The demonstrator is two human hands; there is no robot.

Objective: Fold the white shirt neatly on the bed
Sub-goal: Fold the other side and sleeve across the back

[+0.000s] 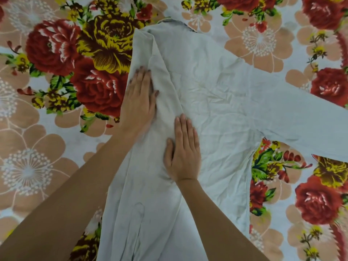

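1. Pressing flat at centre-left of the frame, the left hand (139,98) lies on the shirt (216,91) with fingers straight and close together, grasping nothing. Its fingertips point toward the top of the frame.
2. Just right of that hand runs the fold (165,81), a raised ridge where the shirt's side is turned in over the body. It runs from the collar (169,22) at top centre down toward the bottom edge, so the shirt's long axis goes top to bottom, in line with both sets of fingers.
3. Right of the ridge and lower in the frame, the right hand (183,149) rests palm down on the shirt's body, fingers extended and together, thumb out to the left, gripping nothing. Cloth lies under both palms and on every side of them.
4. Further right, the shirt's body is spread flat and creased on the bed (37,147).
5. At the right edge, the sleeve (301,117) stretches out unfolded across the bed, well apart from both hands, reaching away to the right of the right hand's fingers.
6. The right hand is the nearer one to that sleeve, so it is probably the one to bring that side in over the body.
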